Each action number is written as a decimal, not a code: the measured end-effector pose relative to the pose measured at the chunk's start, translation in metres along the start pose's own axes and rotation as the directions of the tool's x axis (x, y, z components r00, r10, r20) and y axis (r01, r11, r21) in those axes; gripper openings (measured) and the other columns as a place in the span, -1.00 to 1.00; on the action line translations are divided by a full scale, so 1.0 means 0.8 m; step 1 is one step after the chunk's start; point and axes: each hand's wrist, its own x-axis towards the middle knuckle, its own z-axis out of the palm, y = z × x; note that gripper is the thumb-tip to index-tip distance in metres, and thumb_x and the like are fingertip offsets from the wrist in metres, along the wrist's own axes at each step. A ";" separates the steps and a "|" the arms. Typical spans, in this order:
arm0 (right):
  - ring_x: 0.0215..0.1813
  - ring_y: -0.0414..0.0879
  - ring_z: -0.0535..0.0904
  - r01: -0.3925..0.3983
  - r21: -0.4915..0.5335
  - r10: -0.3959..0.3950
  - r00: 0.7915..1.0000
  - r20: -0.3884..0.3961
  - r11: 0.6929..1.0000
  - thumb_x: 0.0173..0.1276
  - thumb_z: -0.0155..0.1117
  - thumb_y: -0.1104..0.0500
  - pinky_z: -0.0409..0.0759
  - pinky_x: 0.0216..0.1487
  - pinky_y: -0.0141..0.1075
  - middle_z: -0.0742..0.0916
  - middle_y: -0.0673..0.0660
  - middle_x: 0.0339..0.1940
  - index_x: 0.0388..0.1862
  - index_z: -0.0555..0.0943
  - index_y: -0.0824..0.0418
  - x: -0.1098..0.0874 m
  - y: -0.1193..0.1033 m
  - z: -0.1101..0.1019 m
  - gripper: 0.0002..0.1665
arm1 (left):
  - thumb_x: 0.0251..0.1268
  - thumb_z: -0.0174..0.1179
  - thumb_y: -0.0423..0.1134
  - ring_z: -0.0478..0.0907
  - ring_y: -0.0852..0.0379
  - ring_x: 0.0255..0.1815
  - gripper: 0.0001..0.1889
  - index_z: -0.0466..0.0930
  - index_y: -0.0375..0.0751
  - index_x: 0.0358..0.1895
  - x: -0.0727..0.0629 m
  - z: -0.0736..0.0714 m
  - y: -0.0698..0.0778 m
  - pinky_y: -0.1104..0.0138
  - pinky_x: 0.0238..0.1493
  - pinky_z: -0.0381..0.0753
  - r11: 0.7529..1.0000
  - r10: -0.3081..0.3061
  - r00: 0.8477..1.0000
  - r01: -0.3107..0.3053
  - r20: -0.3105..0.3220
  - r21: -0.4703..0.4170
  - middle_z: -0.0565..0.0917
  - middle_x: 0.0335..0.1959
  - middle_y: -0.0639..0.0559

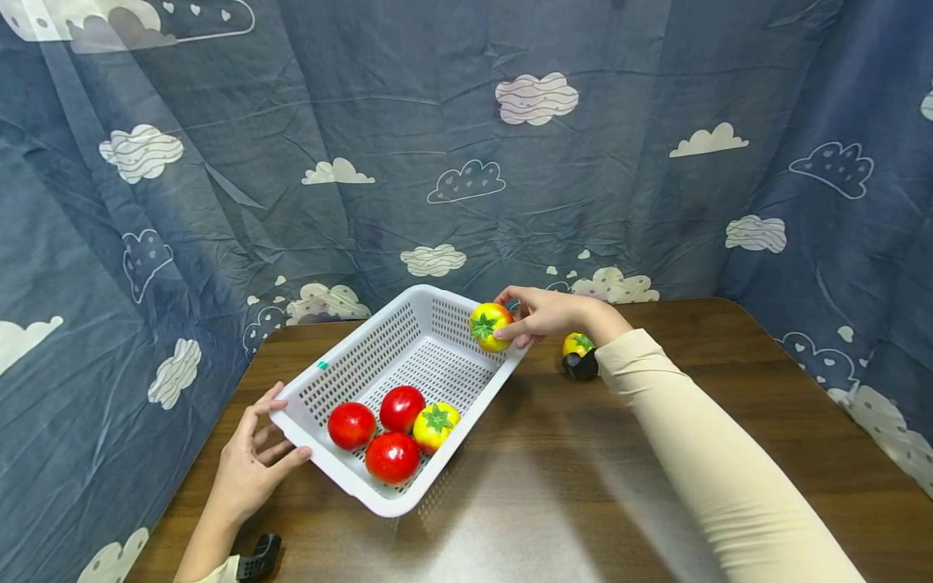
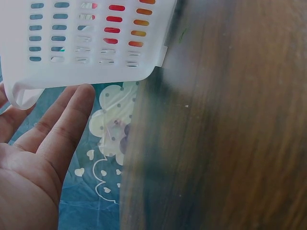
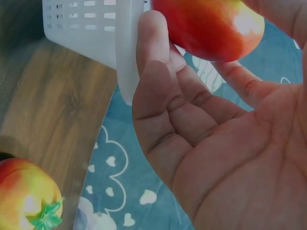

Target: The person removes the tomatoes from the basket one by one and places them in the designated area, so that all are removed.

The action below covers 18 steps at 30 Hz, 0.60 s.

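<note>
"What's on the white perforated plastic basket (image 1: 437,368)?"
"A green rim mark (image 1: 322,365); inside, three glossy round red fruits (image 1: 394,458), one yellow green-leaved tomato (image 1: 436,429)."
"Hands?"
"Left hand (image 1: 248,461) grips one end; right hand (image 1: 547,313) pinches a red-yellow tomato (image 1: 487,327) above the other."

The right fingers (image 1: 521,295) hold a red-and-yellow fruit (image 1: 483,327) at the far end of the white basket (image 1: 432,368). The left fingers (image 1: 255,414) grip the near end. Three red fruits (image 1: 394,458) and one yellow fruit (image 1: 437,427) lie inside.
</note>
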 end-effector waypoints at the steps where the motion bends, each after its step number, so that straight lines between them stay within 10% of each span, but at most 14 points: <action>1: -0.09 -0.04 0.74 0.002 0.002 -0.002 1.000 0.000 1.000 0.53 0.41 -0.01 0.80 -0.02 -0.30 0.65 0.31 0.13 0.53 0.31 0.16 0.000 0.001 0.000 -0.24 | 0.07 0.54 -0.63 0.68 0.49 0.10 -0.21 0.36 -0.41 0.40 0.000 0.000 0.000 0.56 0.01 0.77 1.000 -0.001 1.000 0.001 0.000 0.001 0.30 0.64 0.37; 18: 0.00 0.07 0.77 0.102 -0.032 -0.103 0.995 -0.019 0.994 0.57 0.39 0.07 0.80 0.17 -0.05 0.76 0.37 0.11 0.49 0.28 0.24 -0.003 0.008 -0.001 -0.30 | 0.07 0.53 -0.63 0.68 0.47 0.13 -0.20 0.35 -0.41 0.41 0.000 0.000 0.001 0.55 0.00 0.78 1.000 -0.009 1.000 0.009 -0.003 -0.002 0.31 0.64 0.33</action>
